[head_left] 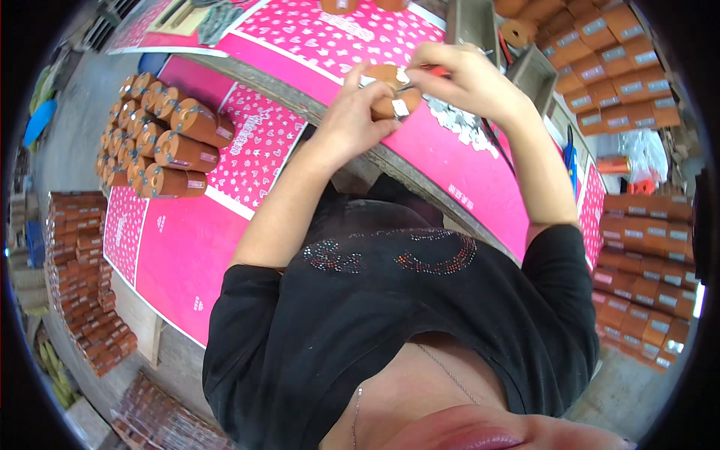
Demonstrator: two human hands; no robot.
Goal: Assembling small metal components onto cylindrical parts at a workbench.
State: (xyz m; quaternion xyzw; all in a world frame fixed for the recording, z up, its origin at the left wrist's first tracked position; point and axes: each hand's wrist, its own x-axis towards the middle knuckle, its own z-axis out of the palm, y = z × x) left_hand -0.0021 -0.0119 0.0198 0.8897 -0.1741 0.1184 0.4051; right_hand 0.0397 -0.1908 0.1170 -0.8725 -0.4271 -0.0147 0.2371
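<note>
My left hand (352, 116) is closed round the side of a terracotta-coloured round piece (384, 109), steadying it on the pink table covering. White patches, perhaps labels or small plates, show on that piece. Over it, my right hand (461, 79) grips a thin tool with a red handle (437, 70). Its dark tip reaches the top of the piece; the tool's exact kind is hidden by my fingers. Close by on the right lies a loose pile of small whitish flat pieces (459, 124).
Stacked terracotta-coloured cylinders (184, 150) stand on a pink-covered surface at the left. More stacks (615, 67) rise at the far right, beside a wooden tray (534, 79). A blue-handled tool (570, 161) and a clear plastic bag (645, 154) lie at the right.
</note>
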